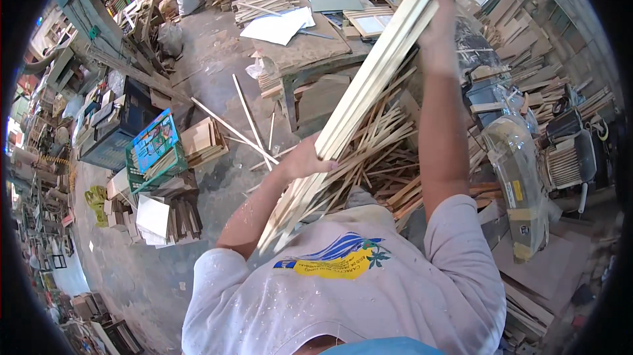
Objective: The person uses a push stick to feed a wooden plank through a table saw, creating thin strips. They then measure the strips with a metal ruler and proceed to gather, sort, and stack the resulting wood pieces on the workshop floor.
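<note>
A bundle of long pale wooden strips [370, 84] runs slantwise before my chest, from low on the left to high on the right. My left hand [307, 160] is closed round its lower part, thumb across the near face. Higher up, my right hand [438, 25] is wrapped about the far side of the bundle, somewhat smeared by motion. The strips lie close together, and their lower ends fan apart slightly beside my left forearm. Below and behind them, a loose heap of thin wooden offcuts [389, 150] covers the floor.
A workbench [316, 48] with boards and white sheets stands ahead. Loose sticks [247, 117] lie across the concrete floor. To the left are a green crate [158, 167] and stacked board pieces [178, 216]. A machine with a clear cover [517, 177] stands close on my right.
</note>
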`<state>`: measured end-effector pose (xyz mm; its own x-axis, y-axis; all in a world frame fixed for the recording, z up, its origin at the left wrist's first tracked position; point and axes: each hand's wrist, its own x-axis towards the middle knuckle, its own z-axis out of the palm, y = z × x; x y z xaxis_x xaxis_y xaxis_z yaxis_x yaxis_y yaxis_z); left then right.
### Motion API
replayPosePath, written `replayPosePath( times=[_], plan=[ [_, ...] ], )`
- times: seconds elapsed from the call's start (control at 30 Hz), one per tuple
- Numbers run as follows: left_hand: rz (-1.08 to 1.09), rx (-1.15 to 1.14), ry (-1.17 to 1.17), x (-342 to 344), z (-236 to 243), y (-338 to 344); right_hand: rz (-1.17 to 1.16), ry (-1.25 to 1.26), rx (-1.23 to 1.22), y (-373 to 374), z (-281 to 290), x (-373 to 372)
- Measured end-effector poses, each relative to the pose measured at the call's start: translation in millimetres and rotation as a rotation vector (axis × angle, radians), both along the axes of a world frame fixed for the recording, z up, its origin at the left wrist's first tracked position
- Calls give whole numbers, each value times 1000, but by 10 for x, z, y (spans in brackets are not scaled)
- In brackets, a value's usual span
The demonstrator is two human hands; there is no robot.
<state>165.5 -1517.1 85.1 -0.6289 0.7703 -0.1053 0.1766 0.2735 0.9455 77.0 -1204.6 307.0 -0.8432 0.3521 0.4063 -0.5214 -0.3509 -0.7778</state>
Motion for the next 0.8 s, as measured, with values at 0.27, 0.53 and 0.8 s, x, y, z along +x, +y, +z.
replayPosePath(
  times=[0.27, 0.53, 0.8],
  plan=[
    [26, -15, -304, -221, 173, 82, 301, -372, -305, -989, -1876, 493],
    [34, -373, -431, -46, -883, 240, 51, -602, -469, -460, -3026, 303],
    [180, -567, -198, 269, -848, 645, -25, -639, -567, 1587, -3466, -1155]
  ],
)
